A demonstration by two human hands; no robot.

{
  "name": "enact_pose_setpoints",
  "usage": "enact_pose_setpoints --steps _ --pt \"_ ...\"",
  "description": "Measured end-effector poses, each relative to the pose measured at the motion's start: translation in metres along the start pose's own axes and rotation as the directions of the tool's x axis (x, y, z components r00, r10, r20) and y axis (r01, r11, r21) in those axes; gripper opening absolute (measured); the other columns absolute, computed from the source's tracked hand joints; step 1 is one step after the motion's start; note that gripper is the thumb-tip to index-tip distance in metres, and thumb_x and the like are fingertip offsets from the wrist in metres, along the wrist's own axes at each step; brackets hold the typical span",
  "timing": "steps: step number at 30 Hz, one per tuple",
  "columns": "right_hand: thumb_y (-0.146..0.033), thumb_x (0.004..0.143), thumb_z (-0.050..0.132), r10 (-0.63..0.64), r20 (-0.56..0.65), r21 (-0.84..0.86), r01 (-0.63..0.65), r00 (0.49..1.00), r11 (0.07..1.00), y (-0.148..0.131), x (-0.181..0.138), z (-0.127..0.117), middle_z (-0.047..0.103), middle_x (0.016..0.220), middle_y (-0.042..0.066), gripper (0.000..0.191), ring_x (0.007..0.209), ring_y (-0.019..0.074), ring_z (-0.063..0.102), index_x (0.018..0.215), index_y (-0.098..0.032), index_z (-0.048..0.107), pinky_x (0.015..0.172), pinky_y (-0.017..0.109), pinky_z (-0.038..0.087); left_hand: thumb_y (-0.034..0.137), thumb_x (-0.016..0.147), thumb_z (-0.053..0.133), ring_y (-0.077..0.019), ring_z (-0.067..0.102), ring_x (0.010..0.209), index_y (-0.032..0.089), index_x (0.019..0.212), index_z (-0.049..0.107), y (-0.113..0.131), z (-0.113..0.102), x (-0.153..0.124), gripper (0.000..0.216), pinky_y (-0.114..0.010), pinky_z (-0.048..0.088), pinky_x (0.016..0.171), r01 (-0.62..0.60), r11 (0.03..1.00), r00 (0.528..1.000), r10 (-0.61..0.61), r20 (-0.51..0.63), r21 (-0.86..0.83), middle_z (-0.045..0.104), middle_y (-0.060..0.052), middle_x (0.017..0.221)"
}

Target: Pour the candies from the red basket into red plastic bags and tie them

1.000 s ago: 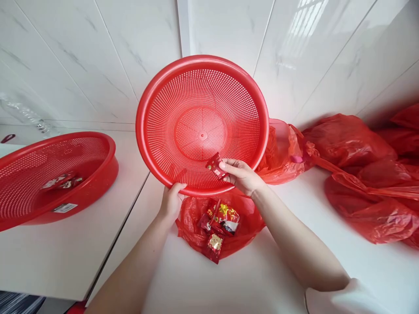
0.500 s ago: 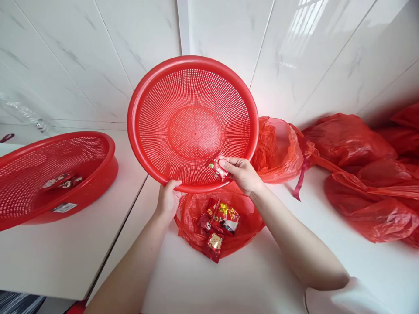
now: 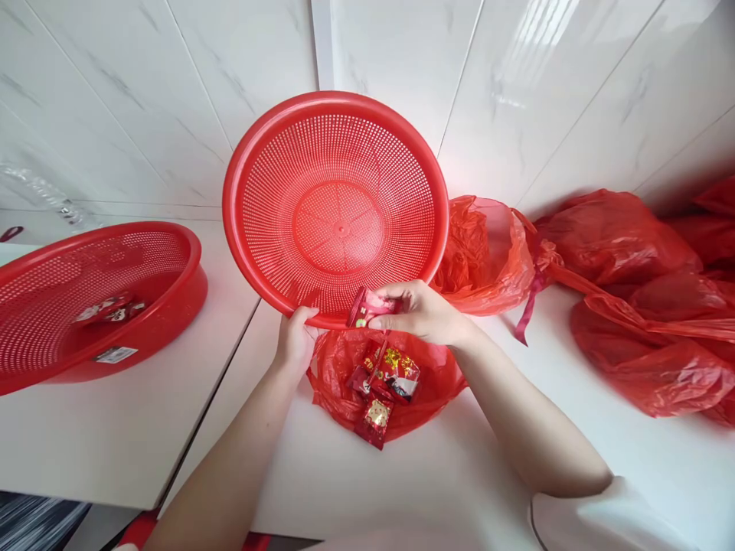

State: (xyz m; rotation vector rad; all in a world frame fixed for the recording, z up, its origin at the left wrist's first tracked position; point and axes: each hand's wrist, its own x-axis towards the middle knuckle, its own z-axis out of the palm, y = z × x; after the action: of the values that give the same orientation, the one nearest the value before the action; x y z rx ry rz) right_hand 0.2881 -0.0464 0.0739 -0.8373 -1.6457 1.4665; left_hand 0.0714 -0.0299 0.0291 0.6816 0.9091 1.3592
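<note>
My left hand (image 3: 296,342) grips the lower rim of a red plastic colander (image 3: 341,226), which is tilted so its inside faces me. Between the thumb and fingers of my right hand (image 3: 422,312) is a small red snack packet (image 3: 367,308) with a pinkish patch, held over the colander's lower rim. Just below, a red plastic bag (image 3: 439,386) lies open on the table, with several wrapped snack packets (image 3: 379,413) in it. One of them, with a cookie-like picture, rests at the bag's front edge.
On the left another red colander (image 3: 189,283) holds a few packets (image 3: 112,308). An open red bag (image 3: 488,260) with a ribbon stands at the right of the tilted colander. Beyond it are fuller red bags (image 3: 648,337). A tiled wall (image 3: 517,92) closes off the back.
My right hand has moved slightly down and left with the packet, from inside the colander to over its lower rim. My left hand still holds the rim.
</note>
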Motion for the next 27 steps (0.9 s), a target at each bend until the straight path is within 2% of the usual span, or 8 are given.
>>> enact_pose_setpoints --steps 4,7,12,16,19,21,24,27 --pt "-0.028 0.078 0.075 0.04 0.045 -0.259 -0.027 0.998 0.966 -0.006 -0.004 0.01 0.072 0.09 0.001 0.023 0.082 0.0163 0.068 0.098 -0.019 0.071 0.074 0.027 0.052 0.019 0.069 0.063 -0.0269 0.069 0.094 0.015 0.09 0.065 0.0 0.0 0.0 0.021 -0.04 0.055 0.083 -0.027 1.0 1.0 0.027 0.016 0.01 0.07 -0.008 0.096" --pt "-0.03 0.074 0.079 0.044 0.089 -0.443 0.0 0.995 0.896 -0.01 -0.005 0.015 0.072 0.098 0.001 0.033 0.089 0.0184 0.068 0.105 -0.022 0.069 0.08 0.03 0.053 0.019 0.069 0.063 -0.0274 0.069 0.096 0.015 0.088 0.064 0.001 0.001 0.0 0.02 -0.039 0.055 0.083 -0.057 0.998 0.998 0.057 0.01 0.012 0.071 -0.008 0.096" --pt "-0.04 0.077 0.077 -0.14 0.035 -0.644 0.129 0.99 0.754 -0.019 -0.01 0.016 0.065 0.117 0.006 0.051 0.1 0.0212 0.065 0.123 -0.025 0.061 0.086 0.034 0.054 0.019 0.067 0.064 -0.0271 0.069 0.097 0.015 0.087 0.063 0.004 0.0 0.0 0.02 -0.038 0.056 0.081 -0.012 1.0 1.0 0.012 -0.001 -0.02 0.071 -0.007 0.093" --pt "-0.026 0.081 0.072 -0.208 -0.093 -0.875 0.02 0.974 0.484 -0.019 -0.013 0.011 0.059 0.131 0.01 0.058 0.086 0.024 0.069 0.135 -0.028 0.052 0.071 0.038 0.057 0.019 0.07 0.063 -0.024 0.069 0.092 0.016 0.086 0.063 0.007 -0.004 0.001 0.017 -0.037 0.057 0.079 0.027 0.996 1.0 -0.027 0.0 -0.088 0.072 -0.006 0.09" --pt "-0.018 0.081 0.068 -0.293 -0.221 -0.95 -0.137 0.93 0.282 -0.012 -0.01 0.006 0.044 0.149 0.015 0.055 0.096 0.0338 0.069 0.133 -0.025 0.054 0.063 0.043 0.058 0.02 0.072 0.062 -0.0222 0.069 0.093 0.017 0.086 0.063 0.008 -0.002 -0.002 0.014 -0.035 0.057 0.08 0.046 0.994 0.998 -0.041 0.053 -0.095 0.072 -0.006 0.09" --pt "-0.013 0.08 0.065 -0.379 -0.249 -0.948 -0.146 0.891 0.281 -0.008 -0.007 0.002 0.042 0.15 0.016 0.041 0.112 0.0386 0.062 0.12 -0.021 0.06 0.072 0.047 0.06 0.023 0.075 0.063 -0.0222 0.068 0.093 0.017 0.088 0.063 0.009 0.0 -0.006 0.014 -0.035 0.057 0.078 0.048 0.997 0.994 -0.041 0.101 -0.064 0.072 -0.007 0.095" --pt "-0.009 0.08 0.062 -0.535 -0.256 -0.918 -0.029 0.805 0.397 -0.008 -0.005 -0.007 0.05 0.142 0.014 0.022 0.123 0.0329 0.057 0.099 -0.02 0.064 0.094 0.048 0.055 0.04 0.079 0.064 -0.0269 0.069 0.093 0.017 0.101 0.064 0.019 0.001 -0.013 0.031 -0.04 0.057 0.077 -0.013 0.998 0.969 -0.003 0.248 0.062 0.07 -0.011 0.108" --pt "-0.015 0.079 0.067 -0.668 -0.343 -0.879 0.023 0.661 0.475 -0.016 -0.01 -0.02 0.058 0.131 0.011 0.015 0.12 0.028 0.059 0.091 -0.022 0.064 0.099 0.046 0.053 0.048 0.073 0.071 -0.028 0.07 0.094 0.023 0.123 0.059 0.045 -0.011 -0.016 0.057 -0.041 0.054 0.082 -0.263 0.887 0.936 0.138 0.324 0.38 0.068 -0.011 0.117"
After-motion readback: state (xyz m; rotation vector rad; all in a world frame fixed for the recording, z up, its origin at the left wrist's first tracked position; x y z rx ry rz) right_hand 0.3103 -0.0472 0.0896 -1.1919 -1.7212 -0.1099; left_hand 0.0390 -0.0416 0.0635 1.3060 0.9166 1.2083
